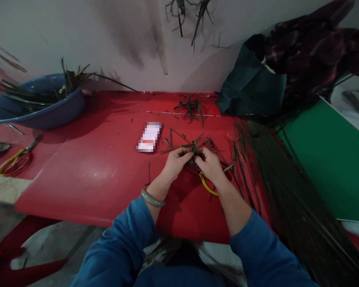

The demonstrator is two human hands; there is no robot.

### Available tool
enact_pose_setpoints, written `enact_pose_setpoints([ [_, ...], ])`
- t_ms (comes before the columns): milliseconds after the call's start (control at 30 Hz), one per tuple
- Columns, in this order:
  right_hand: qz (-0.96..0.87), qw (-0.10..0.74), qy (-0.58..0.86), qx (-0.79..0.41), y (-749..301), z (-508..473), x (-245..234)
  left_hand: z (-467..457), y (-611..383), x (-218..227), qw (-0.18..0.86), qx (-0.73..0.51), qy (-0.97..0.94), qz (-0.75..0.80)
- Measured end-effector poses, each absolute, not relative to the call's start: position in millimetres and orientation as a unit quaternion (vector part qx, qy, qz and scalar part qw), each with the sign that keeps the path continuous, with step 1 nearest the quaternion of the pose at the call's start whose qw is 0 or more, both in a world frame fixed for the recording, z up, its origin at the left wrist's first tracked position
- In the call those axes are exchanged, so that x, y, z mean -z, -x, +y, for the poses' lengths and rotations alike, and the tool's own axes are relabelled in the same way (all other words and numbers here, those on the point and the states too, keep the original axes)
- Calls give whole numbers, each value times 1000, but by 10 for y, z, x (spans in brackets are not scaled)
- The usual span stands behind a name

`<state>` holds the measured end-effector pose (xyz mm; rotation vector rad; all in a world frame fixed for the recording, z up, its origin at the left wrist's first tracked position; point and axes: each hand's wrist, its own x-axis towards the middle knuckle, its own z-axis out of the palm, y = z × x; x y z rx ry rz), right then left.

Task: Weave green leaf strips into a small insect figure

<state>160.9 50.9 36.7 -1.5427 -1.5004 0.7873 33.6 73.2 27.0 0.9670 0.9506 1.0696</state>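
Note:
My left hand (pixel 177 160) and my right hand (pixel 210 164) meet over the red table, fingers pinched close together. Between them they hold a small piece of green leaf strips (pixel 195 145), its ends sticking out in several directions; my fingertips cover its middle. Beneath my right hand and wrist, yellow-handled scissors (pixel 207 185) lie partly hidden. Cut leaf scraps (pixel 184 138) are scattered around both hands. To the left of my left hand rests a phone (pixel 149 137) with a lit, blurred screen.
A pile of leaf pieces (pixel 192 107) lies near the wall. At left are a blue basin (pixel 42 115) of leaves and another pair of scissors (pixel 19 159). Long leaf strips (pixel 290 191), a dark green bag (pixel 254 79) and a green board (pixel 323 159) occupy the right side.

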Motion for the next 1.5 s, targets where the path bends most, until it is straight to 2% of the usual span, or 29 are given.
enact_pose_setpoints([
  [467, -617, 372, 630, -291, -1616, 515, -329, 715, -366, -300, 641, -506, -408, 409],
  [767, -605, 421, 589, -332, -1586, 481, -383, 724, -350, -268, 649, -495, -407, 411],
  [1000, -533, 495, 586, -356, -1640, 529, -307, 711, -348, -285, 640, -486, -428, 413],
  [1500, -576, 465, 568, -360, -1633, 523, -293, 732, -346, -258, 640, -486, -427, 416],
])
